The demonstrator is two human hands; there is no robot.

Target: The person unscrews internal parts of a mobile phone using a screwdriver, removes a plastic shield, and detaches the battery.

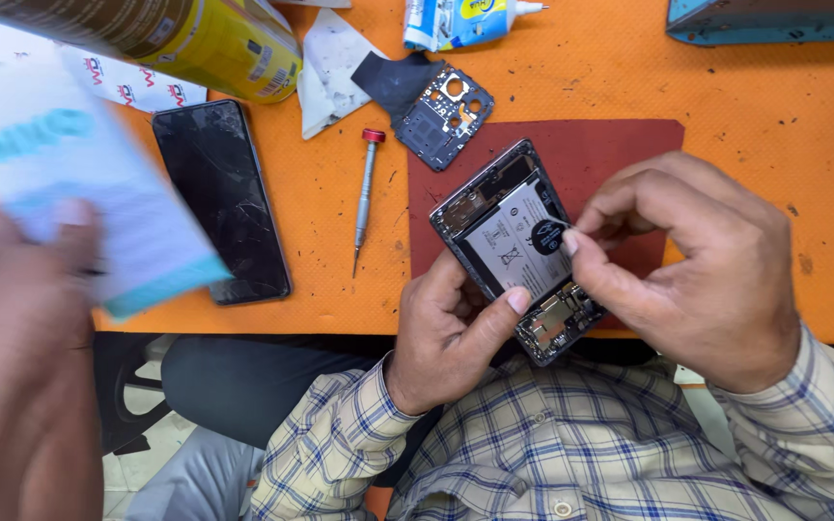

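Observation:
My left hand [451, 333] grips the near end of an open phone [518, 251] with its back cover off. The white battery and the circuit boards at both ends are exposed. The phone lies tilted on a dark red mat [620, 154]. My right hand [702, 275] hovers over the phone's right side. Its thumb and forefinger pinch a thin dark tab [557, 226] at a black round sticker on the battery. Both my sleeves are plaid.
Another person's blurred hand [21, 318] at the left holds a white and blue box [60, 183]. On the orange table lie a phone with a cracked screen [222, 198], a red-capped screwdriver [366, 198], a loose inner phone frame [436, 108], a glue tube [460, 21], a yellow can [214, 39] and a blue tray [774, 21].

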